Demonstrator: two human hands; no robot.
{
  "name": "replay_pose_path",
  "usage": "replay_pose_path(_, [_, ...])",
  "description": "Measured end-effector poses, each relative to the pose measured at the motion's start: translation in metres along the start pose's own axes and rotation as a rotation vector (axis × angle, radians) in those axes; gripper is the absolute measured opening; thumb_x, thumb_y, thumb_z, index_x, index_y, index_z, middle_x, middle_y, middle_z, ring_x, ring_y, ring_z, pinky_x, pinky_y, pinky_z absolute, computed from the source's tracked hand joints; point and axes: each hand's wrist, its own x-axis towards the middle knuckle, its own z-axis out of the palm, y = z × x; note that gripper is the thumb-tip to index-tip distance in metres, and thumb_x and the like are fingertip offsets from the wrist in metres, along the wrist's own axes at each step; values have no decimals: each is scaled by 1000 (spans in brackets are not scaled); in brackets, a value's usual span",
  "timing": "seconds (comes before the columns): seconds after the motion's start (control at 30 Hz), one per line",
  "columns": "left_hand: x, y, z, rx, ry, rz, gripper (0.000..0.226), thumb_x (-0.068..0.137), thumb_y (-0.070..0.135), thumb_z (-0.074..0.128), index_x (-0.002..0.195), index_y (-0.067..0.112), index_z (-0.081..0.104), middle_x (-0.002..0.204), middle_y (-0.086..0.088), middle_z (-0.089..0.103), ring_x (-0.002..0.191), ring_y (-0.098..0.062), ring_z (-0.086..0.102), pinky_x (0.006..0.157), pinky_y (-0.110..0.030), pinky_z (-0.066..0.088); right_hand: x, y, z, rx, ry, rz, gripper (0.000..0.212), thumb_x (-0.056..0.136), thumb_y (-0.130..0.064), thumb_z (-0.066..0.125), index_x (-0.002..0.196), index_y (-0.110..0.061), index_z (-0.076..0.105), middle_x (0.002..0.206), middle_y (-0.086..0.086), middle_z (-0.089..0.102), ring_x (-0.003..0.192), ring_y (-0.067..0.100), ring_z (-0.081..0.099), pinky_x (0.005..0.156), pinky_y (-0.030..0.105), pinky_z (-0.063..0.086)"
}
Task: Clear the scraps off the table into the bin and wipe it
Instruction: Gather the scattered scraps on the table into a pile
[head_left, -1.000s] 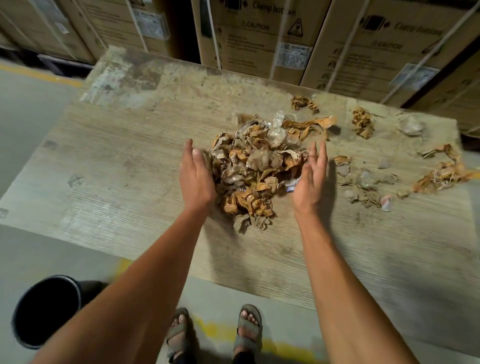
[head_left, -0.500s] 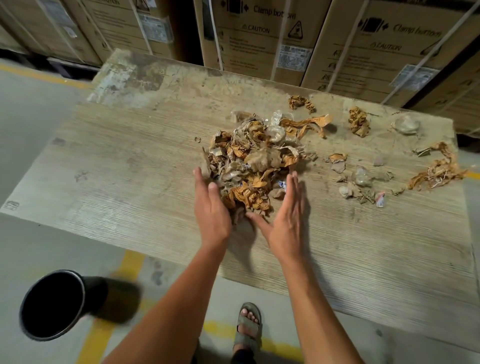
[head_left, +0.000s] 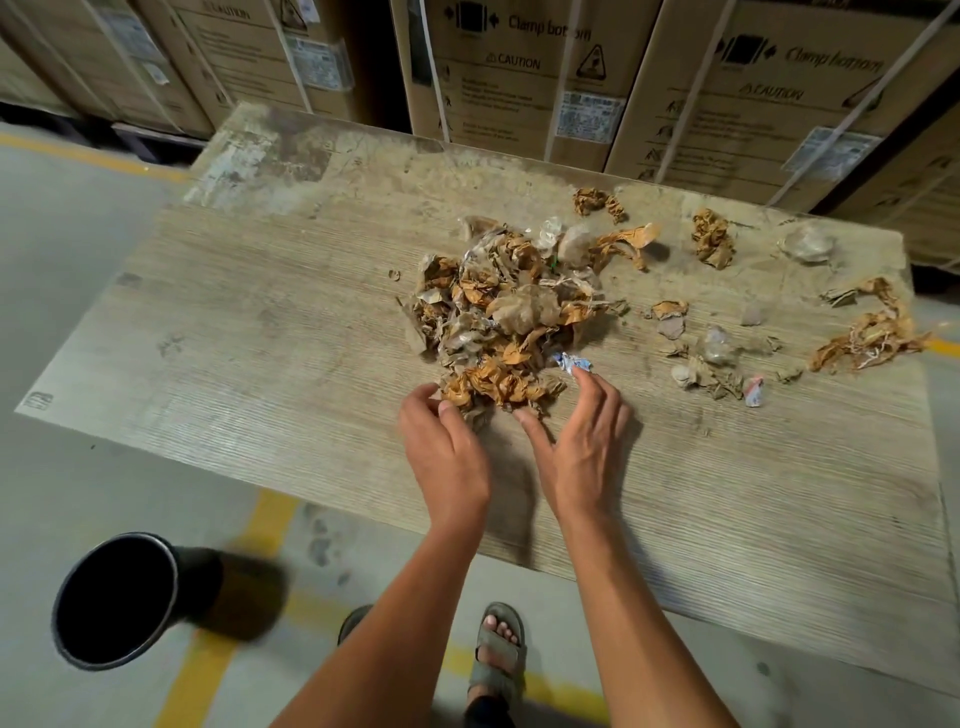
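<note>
Both hands sit at the near edge of the main heap of crumpled brown paper and plastic scraps (head_left: 498, 322) on the wooden table (head_left: 260, 353). The left hand (head_left: 444, 447) curls its fingertips against the heap's near-left edge; a firm pinch cannot be confirmed. The right hand (head_left: 582, 441) is spread, fingers apart, index tip beside a blue-white wrapper (head_left: 571, 362). Smaller scraps (head_left: 872, 332) lie scattered well apart to the right. The black bin (head_left: 117, 597) stands on the floor, left of the table's near edge.

Risk: the heap is loose and light; a two-handed scoop may shed pieces onto the floor during the carry to the bin.
</note>
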Motion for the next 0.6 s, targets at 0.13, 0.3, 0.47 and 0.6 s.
replay_pose_path(0.13, [1,6,4,-74,-57,-30,26,114,29,42,137,27,54,119,3,69,108,-14,70,97,-44,58,6,1,4,3,-9,65,77,87,-72,73,133,-13,54,124,12,62,109,23,52,91,24,21])
replay_pose_path(0.3, [11,4,-17,-2,19,-37,25,114,23,41,135,28,53,111,4,69,101,-9,67,92,-40,55,6,7,13,47,15,94,66,90,-80,58,115,-19,52,103,4,61,99,22,52,104,45,44])
replay_pose_path(0.47, [9,3,-12,-5,-164,19,24,112,41,38,121,34,58,80,-2,73,75,-22,73,74,-55,63,6,7,13,67,-73,101,59,93,-86,45,106,-28,48,94,-5,57,97,19,49,101,45,43])
replay_pose_path(0.6, [12,9,-4,-18,-100,35,24,114,35,39,115,34,63,74,2,76,69,-13,74,66,-40,62,6,3,8,126,-78,148,57,98,-86,36,103,-30,47,95,-5,55,102,21,51,100,43,39])
